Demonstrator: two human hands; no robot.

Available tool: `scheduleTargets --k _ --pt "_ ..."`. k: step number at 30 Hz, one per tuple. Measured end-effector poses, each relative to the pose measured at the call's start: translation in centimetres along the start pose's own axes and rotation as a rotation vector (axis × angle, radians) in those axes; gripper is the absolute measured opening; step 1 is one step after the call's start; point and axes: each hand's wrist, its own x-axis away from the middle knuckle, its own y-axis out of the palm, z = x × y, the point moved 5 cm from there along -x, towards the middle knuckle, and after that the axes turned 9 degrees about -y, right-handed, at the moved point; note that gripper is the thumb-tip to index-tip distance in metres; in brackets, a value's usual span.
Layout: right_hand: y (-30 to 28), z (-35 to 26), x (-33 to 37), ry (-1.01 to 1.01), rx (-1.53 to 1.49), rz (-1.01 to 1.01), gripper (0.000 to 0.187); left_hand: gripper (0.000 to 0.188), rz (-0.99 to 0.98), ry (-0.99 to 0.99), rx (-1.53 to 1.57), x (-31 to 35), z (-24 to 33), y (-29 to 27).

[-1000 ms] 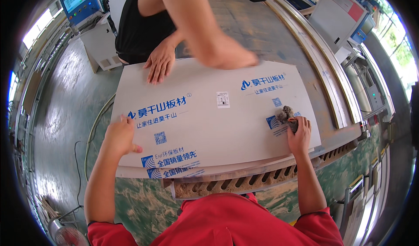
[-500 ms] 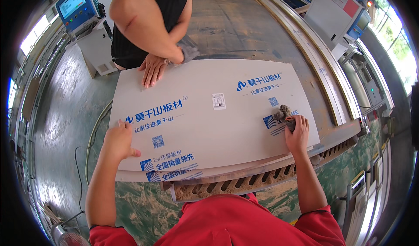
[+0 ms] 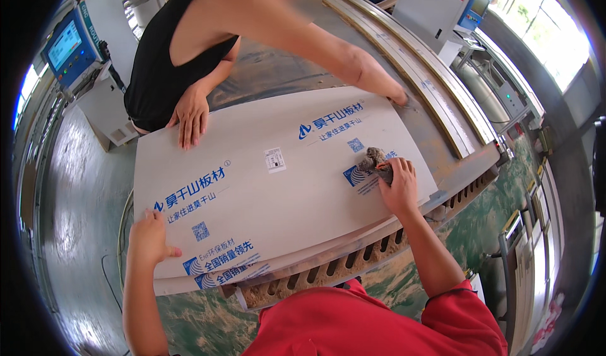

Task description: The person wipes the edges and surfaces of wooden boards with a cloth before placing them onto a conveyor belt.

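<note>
A large pale board (image 3: 284, 185) with blue printed marks and a small white label lies flat on a slotted machine bed (image 3: 353, 264). My left hand (image 3: 150, 236) grips its near left corner, thumb on top. My right hand (image 3: 396, 182) presses a grey rag (image 3: 372, 160) onto the board near its right edge. Across from me a person in a black top leans over the board, one hand (image 3: 191, 119) flat on the far left edge and the other hand (image 3: 396, 97) reaching to the far right corner.
Metal rails (image 3: 435, 97) run along the right of the bed. A control console with a blue screen (image 3: 69, 46) stands at the far left, another machine (image 3: 454, 2) at the far right. Green floor (image 3: 492, 229) lies to the right.
The board has turned, its right end swinging away from me. The other person's arm has stretched out to the far right corner. My hands stay on the board.
</note>
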Motion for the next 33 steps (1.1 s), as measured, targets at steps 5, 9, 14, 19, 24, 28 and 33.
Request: scheduleTargets --k 5,9,14,19,24,28,33 --pt "-0.2 -0.1 0.0 0.001 -0.004 0.026 0.041 0.106 -0.04 -0.021 -0.007 -0.3 0.1 -0.1" --pt "-0.3 -0.1 0.1 -0.004 0.0 0.033 0.04 0.116 -0.033 0.009 -0.061 -0.5 -0.1 0.6" --pt "-0.4 -0.3 0.0 -0.012 0.001 0.034 0.04 0.117 -0.049 0.002 -0.053 -0.6 -0.4 0.9" --pt "-0.2 -0.1 0.0 -0.014 0.004 0.031 0.04 0.117 -0.053 -0.015 -0.077 -0.6 -0.2 0.7" --pt "-0.4 -0.3 0.0 0.005 -0.028 0.041 0.039 0.118 -0.071 -0.024 -0.079 -0.7 -0.2 0.7" --pt "-0.4 -0.4 0.0 0.006 -0.035 0.045 0.039 0.119 -0.064 -0.013 -0.097 -0.7 -0.2 0.9" --pt "-0.3 -0.4 -0.1 -0.008 -0.008 0.035 0.038 0.118 -0.063 -0.007 -0.082 -0.8 -0.3 1.0"
